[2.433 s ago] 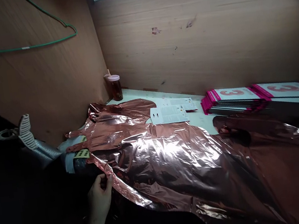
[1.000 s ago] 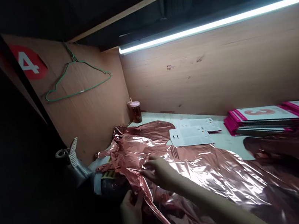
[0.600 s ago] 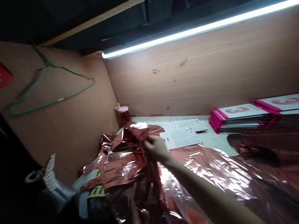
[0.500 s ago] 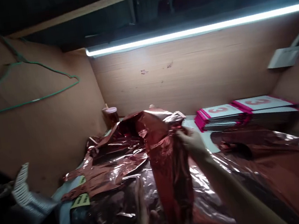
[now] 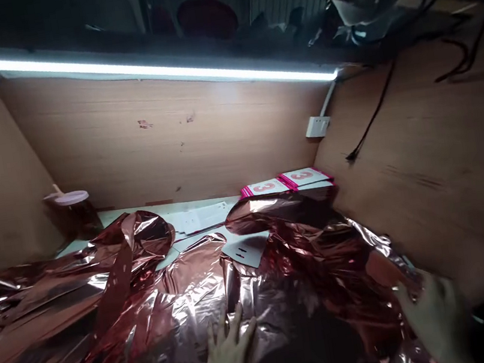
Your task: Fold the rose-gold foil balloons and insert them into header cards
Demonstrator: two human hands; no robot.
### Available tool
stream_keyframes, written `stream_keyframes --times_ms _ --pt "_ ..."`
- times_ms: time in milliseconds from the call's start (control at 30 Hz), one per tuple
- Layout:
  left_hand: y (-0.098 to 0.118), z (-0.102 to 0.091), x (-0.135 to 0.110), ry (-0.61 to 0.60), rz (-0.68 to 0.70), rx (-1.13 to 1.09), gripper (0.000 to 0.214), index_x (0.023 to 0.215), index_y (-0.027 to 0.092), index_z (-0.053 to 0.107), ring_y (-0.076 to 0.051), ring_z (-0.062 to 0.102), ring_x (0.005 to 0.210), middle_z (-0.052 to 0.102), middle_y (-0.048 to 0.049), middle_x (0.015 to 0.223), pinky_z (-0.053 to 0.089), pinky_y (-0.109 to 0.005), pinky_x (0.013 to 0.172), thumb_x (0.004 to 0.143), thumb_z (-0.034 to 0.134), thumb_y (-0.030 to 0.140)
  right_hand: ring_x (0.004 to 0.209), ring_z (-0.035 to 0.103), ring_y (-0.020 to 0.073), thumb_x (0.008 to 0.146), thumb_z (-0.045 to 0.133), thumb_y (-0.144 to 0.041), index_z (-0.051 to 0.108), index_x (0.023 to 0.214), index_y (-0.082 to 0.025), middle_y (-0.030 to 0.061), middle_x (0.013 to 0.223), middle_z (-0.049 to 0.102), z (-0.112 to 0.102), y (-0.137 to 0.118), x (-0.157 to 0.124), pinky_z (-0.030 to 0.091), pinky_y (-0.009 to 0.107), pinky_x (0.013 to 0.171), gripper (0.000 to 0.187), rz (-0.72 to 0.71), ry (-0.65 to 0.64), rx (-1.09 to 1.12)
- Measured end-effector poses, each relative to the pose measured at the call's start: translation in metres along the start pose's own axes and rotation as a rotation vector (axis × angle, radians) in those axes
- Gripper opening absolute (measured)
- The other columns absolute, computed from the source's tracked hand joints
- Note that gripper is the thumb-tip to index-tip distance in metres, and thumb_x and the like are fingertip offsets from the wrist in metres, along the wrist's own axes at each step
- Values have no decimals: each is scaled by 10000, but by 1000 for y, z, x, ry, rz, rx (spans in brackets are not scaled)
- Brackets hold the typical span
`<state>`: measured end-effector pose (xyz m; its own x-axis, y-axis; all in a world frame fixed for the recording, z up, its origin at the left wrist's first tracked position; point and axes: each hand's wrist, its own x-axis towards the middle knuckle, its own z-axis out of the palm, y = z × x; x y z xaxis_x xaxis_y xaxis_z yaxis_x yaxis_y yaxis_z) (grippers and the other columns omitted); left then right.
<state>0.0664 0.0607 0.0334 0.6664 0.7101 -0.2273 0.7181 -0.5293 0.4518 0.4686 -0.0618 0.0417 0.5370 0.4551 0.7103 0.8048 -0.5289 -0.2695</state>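
Crumpled, shiny rose-gold foil point(image 5: 193, 280), looking like flat uninflated balloons, spreads across the worktop in overlapping pieces. My left hand point(image 5: 227, 356) rests palm down on the foil at the front middle, its fingers spread. Over at the right edge of the foil is my right hand point(image 5: 437, 313), slightly blurred, with thumb and fingers apart; whether it touches the foil I cannot tell. A pale card with small slots point(image 5: 245, 249) shows between the foil pieces. Behind it lies a white paper or packet point(image 5: 199, 218).
Stacked pink-edged packs marked 3 point(image 5: 265, 187) lie at the back right. A lidded cup point(image 5: 78, 215) stands in the back left corner. Wooden panels point(image 5: 164, 144) enclose the worktop, with a light tube point(image 5: 144, 72) above. A dark cord point(image 5: 372, 113) hangs at the right, near a switch plate point(image 5: 318, 126).
My right hand has let go of the raised bunch of foil and moved right. That foil now lies down. My left hand has flattened onto the foil. The view has swung right.
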Motion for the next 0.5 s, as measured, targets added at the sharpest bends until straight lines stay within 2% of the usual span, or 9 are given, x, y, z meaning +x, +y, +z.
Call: stream_keyframes --times_ms 33,67,133,167,233,333,433,500 --pt "2 -1 3 21 -4 -6 797 1447 415 395 -412 55 1480 190 3 1620 -36 -636 1161 725 675 605 939 597 351 889 413 -445 654 1018 -122 206 978 623 7 -7 8 500 494 799 424 -128 1 13" --pt "5 -5 8 67 -9 -15 743 1421 393 450 -404 107 1474 238 -8 1607 17 -623 1171 737 671 582 984 590 327 916 406 -420 660 1025 -143 191 1038 622 18 -17 16 490 479 858 391 -259 -50 67" --pt "9 -17 28 207 -48 -38 645 1378 322 514 -363 260 1424 357 -61 1546 182 -548 1169 786 626 551 1097 561 292 945 402 -415 680 1042 -193 153 1173 612 46 -36 31 465 453 950 368 -480 -253 181" --pt "9 -26 43 289 -92 -48 613 1375 284 514 -333 335 1380 411 -89 1500 263 -490 1143 822 584 538 1176 524 295 946 403 -439 679 1096 -220 137 1269 582 61 -41 35 443 467 991 383 -529 -353 194" --pt "5 -48 83 405 -232 -59 593 1388 214 481 -297 428 1299 490 -129 1407 345 -405 1078 875 514 510 1285 452 319 936 374 -471 644 1224 -273 106 1408 510 91 -39 35 412 525 1024 441 -534 -512 153" --pt "-7 -77 145 421 -428 -77 584 1293 139 545 -348 482 1238 563 -184 1292 389 -428 1001 868 513 537 1250 513 340 883 304 -372 689 1175 -262 111 1327 603 117 -4 22 439 564 988 496 -495 -615 103" --pt "-16 -93 189 368 -551 -116 539 1136 146 626 -357 523 1184 610 -170 1218 424 -452 938 803 608 570 1122 613 356 744 393 -355 762 955 -266 121 1159 702 121 47 10 477 555 949 434 -454 -581 149" --pt "-18 -100 206 327 -601 -132 443 1075 162 640 -315 525 1180 619 -125 1200 417 -467 956 790 670 500 1017 658 361 676 474 -399 759 879 -299 118 1057 733 121 72 10 513 530 885 364 -360 -503 194"
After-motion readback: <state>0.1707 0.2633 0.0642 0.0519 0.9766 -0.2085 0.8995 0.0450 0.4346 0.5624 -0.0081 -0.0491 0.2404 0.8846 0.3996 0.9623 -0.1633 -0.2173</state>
